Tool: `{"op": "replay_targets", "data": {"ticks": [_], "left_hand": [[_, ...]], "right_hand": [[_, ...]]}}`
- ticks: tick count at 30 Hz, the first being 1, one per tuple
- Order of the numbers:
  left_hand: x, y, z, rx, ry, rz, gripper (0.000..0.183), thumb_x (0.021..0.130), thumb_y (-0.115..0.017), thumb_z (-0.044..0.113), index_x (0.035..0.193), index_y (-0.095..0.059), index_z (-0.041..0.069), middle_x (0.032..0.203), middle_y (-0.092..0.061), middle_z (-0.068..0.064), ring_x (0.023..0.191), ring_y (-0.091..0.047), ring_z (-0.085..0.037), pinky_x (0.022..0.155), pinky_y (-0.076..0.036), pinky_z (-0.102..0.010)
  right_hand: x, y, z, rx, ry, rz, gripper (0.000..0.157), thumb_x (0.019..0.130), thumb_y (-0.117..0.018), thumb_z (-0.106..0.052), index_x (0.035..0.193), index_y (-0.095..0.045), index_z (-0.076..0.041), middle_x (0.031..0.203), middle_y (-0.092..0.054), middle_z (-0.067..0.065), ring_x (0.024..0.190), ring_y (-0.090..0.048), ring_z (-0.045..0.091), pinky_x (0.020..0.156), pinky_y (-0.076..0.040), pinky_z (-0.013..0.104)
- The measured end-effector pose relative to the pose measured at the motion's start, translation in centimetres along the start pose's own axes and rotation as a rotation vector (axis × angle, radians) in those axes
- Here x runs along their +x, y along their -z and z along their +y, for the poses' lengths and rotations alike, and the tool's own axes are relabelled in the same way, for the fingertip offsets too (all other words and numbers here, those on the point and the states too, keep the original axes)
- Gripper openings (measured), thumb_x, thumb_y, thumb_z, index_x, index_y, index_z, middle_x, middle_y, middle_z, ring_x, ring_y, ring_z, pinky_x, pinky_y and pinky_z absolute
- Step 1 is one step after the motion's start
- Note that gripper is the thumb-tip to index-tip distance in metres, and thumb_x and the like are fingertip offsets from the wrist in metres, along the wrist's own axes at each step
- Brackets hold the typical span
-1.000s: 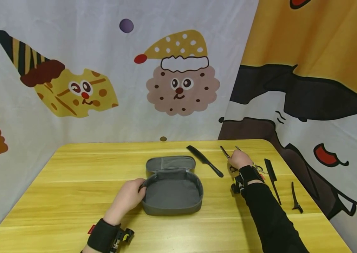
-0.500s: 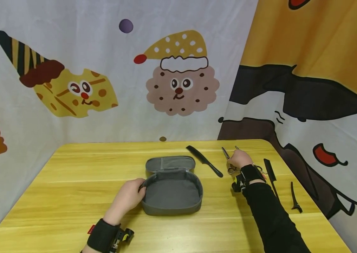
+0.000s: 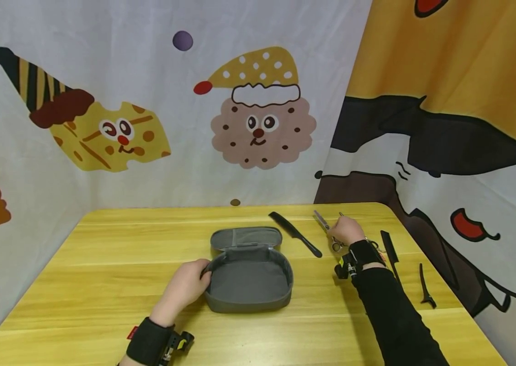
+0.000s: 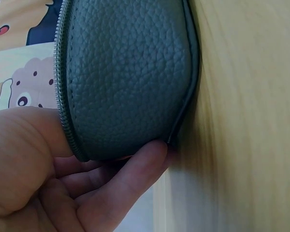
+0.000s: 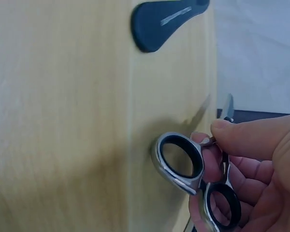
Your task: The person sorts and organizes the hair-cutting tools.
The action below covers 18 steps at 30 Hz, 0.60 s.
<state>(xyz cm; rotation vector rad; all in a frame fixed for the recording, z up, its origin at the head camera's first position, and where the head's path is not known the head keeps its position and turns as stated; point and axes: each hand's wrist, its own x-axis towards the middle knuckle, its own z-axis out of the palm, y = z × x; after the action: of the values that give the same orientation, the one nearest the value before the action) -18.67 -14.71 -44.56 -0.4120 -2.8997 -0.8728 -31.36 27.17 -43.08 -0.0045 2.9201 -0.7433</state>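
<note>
My left hand grips the left side of a grey zip case, which stands with its lid folded back. In the left wrist view the thumb is over the zipped rim and fingers press the outer wall near the base. My right hand pinches a pair of scissors between thumb and fingers, blades pointing away. Two black-lined finger rings of these scissors face the right wrist camera, above their shadow on the table. Another pair of scissors lies partly hidden behind the right hand.
A black handled comb lies between the case and the right hand. Farther right are a black tail comb, partly covered by the right forearm, and a black hair clip. A printed curtain hangs behind the wooden table.
The scissors in my right hand have turned, their blade tips swinging a little to the left and showing more of the blades. My left hand and the case have stayed put.
</note>
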Motion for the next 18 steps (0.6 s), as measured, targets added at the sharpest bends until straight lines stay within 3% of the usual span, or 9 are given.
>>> {"op": "replay_targets", "data": {"ticks": [4,7,13,18], "left_hand": [[0.0,0.0,0.0,-0.004,-0.003,0.002,0.015,0.091,-0.067,0.002,0.105,-0.071,0.000,0.093,-0.069,-0.011,0.080,-0.066,-0.025,0.068,-0.053,-0.041],[0.0,0.1,-0.1,-0.007,-0.001,0.000,0.016,0.091,-0.067,0.002,0.107,-0.071,0.000,0.094,-0.069,-0.011,0.082,-0.067,-0.026,0.070,-0.054,-0.042],[-0.1,0.2,0.0,-0.008,0.010,-0.013,0.017,0.092,-0.067,0.004,0.108,-0.070,0.000,0.095,-0.069,-0.012,0.081,-0.066,-0.024,0.068,-0.053,-0.040],[-0.2,0.5,0.3,0.018,0.007,0.013,0.026,0.092,-0.068,0.006,0.116,-0.067,-0.004,0.102,-0.069,-0.018,0.088,-0.067,-0.029,0.074,-0.054,-0.044]], "right_hand": [[-0.2,0.2,-0.7,0.057,0.017,0.035,0.044,0.096,-0.059,-0.013,0.054,-0.047,-0.011,0.050,-0.041,0.000,0.046,-0.028,0.014,0.049,-0.024,0.029],[-0.1,0.3,-1.2,0.126,0.002,0.056,0.039,0.096,-0.061,-0.014,0.058,-0.054,-0.008,0.054,-0.049,0.001,0.048,-0.034,0.016,0.050,-0.026,0.029],[-0.3,0.3,-2.1,0.228,-0.008,0.088,0.023,0.095,-0.061,-0.016,0.080,-0.069,0.000,0.066,-0.063,0.003,0.060,-0.050,0.017,0.056,-0.037,0.030],[-1.1,0.3,-3.3,0.351,-0.002,0.086,0.021,0.096,-0.061,-0.016,0.099,-0.067,0.005,0.079,-0.069,0.010,0.071,-0.061,0.019,0.068,-0.052,0.037]]}}
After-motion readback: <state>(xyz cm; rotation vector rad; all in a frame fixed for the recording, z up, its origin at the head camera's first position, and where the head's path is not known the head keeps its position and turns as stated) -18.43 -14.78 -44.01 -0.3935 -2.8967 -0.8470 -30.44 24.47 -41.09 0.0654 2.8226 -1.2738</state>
